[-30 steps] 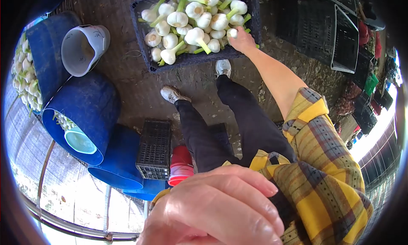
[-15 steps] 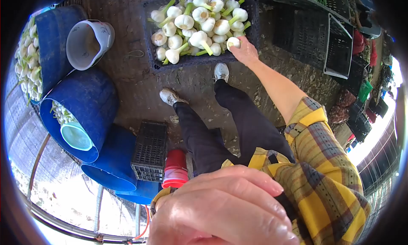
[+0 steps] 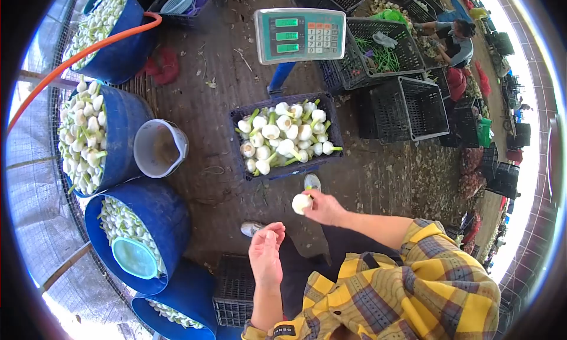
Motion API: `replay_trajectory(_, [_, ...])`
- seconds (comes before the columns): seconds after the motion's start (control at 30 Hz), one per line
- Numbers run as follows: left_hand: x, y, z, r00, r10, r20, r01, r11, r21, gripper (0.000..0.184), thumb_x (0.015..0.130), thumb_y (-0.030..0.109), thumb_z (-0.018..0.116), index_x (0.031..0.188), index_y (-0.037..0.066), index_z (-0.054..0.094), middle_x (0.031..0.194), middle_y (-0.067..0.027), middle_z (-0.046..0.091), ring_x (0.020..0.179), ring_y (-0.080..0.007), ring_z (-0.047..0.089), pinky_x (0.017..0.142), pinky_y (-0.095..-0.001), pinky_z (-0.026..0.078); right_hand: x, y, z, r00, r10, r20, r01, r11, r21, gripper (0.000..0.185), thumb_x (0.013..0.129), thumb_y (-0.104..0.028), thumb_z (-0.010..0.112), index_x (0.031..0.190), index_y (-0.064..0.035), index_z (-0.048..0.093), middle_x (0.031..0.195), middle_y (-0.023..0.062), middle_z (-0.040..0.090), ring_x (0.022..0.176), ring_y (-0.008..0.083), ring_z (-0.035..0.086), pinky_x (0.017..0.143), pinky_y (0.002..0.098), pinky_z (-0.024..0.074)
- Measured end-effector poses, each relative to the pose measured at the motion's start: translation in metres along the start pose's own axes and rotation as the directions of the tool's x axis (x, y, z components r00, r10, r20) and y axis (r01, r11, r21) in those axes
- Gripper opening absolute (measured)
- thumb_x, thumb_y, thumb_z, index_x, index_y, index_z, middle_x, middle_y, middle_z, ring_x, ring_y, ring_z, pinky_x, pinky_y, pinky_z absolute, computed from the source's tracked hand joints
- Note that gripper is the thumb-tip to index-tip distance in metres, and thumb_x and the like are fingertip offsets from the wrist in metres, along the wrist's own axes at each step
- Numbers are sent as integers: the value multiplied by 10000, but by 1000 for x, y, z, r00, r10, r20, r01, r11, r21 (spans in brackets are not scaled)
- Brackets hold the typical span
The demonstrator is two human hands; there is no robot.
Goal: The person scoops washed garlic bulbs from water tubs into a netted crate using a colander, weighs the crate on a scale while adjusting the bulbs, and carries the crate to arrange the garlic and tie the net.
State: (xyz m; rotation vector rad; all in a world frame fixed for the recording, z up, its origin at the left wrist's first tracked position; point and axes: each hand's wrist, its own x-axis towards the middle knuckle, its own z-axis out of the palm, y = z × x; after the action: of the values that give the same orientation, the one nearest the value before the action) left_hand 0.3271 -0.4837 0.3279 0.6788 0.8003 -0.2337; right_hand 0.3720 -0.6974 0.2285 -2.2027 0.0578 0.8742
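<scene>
Garlic crate (image 3: 310,164): stood on the floor (image 3: 218,216), heaped with bulbs. Garlic bulb (image 3: 301,203), one: was on the crate's near side, clamped in the right hand (image 3: 325,210). Left hand (image 3: 267,256): lay nearer the wearer than the crate, grip apart, fingers lightly curled. White shoe (image 3: 312,182): showed between crate and held bulb. Digital scale (image 3: 301,36): stood beyond the crate. Plastic bucket (image 3: 155,154): left of it; blue barrel (image 3: 127,118) of garlic, farther left. Black crate (image 3: 425,107): stood right of it.
</scene>
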Motion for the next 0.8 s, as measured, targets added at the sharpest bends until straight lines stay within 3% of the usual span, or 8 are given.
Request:
replay_trajectory(0.03, [-6, -7, -16, 997, -20, -73, 23, 999, 41, 92, 938, 131, 540, 983, 59, 576, 1173, -97, 581, 1044, -144, 550, 920, -277, 422, -11, -19, 10, 999, -11, 30, 10, 999, 38, 486, 746, -269, 676, 1172, -94, 521, 779, 145, 658, 719, 308, 666, 659, 392, 538])
replay_trajectory(0.17, [-31, -19, -85, 916, -193, -352, 231, 971, 69, 514, 925, 404, 531, 1324, 98, 427, 1319, -53, 472, 1153, -195, 474, 940, -374, 368, -44, -107, 49, 961, -176, 214, 162, 983, 84, 459, 764, -241, 670, 1182, -119, 526, 804, 124, 658, 695, 255, 668, 640, 345, 539])
replay_trajectory(0.33, [-56, 14, -163, 910, -404, -90, 375, 896, -236, 539, 937, 538, 359, 1236, 114, 505, 1189, -59, 576, 1070, -208, 549, 891, -387, 432, -64, -176, 120, 779, -477, 407, 523, 852, -2, 444, 771, -212, 660, 1192, -139, 540, 926, 102, 640, 792, 257, 652, 694, 355, 533])
replay_trajectory(0.4, [-65, 24, -193, 919, -390, -62, 348, 875, -336, 528, 942, 532, 350, 1178, 103, 549, 1114, -67, 614, 1009, -208, 587, 825, -375, 486, -65, -202, 150, 700, -481, 527, 579, 815, -25, 439, 772, -219, 662, 1186, -139, 541, 937, 100, 637, 834, 276, 640, 714, 373, 528])
replay_trajectory(0.43, [-69, 29, -210, 928, -365, -69, 316, 873, -372, 485, 952, 471, 403, 1135, 53, 568, 1058, -89, 632, 953, -214, 620, 809, -353, 518, -65, -212, 167, 702, -352, 619, 488, 871, -58, 427, 761, -208, 671, 1165, -134, 553, 940, 104, 637, 826, 279, 644, 716, 367, 531])
replay_trajectory(0.47, [-69, 26, -229, 931, -350, -109, 275, 864, -422, 457, 955, 438, 423, 1100, 38, 588, 1010, -91, 648, 898, -221, 638, 787, -347, 529, -66, -220, 182, 685, -431, 588, 530, 848, 4, 486, 762, -183, 682, 1210, -109, 509, 968, 106, 644, 825, 261, 656, 725, 348, 534])
replay_trajectory(0.6, [-99, 40, -288, 944, -282, -172, 147, 825, -546, 444, 953, 422, 435, 1080, 22, 583, 971, -106, 653, 885, -234, 651, 790, -386, 541, -79, -241, 240, 646, -328, 689, 424, 905, 33, 546, 808, -217, 668, 1275, -95, 412, 937, 106, 658, 777, 249, 666, 697, 358, 529])
replay_trajectory(0.8, [-132, 34, -379, 858, -325, -398, -22, 750, -661, 485, 911, 525, 451, 983, 76, 618, 851, -59, 669, 767, -217, 674, 600, -323, 556, -77, -274, 314, 635, -305, 710, 467, 883, -38, 386, 848, -143, 620, 1207, -57, 505, 906, 112, 660, 721, 204, 660, 664, 314, 532])
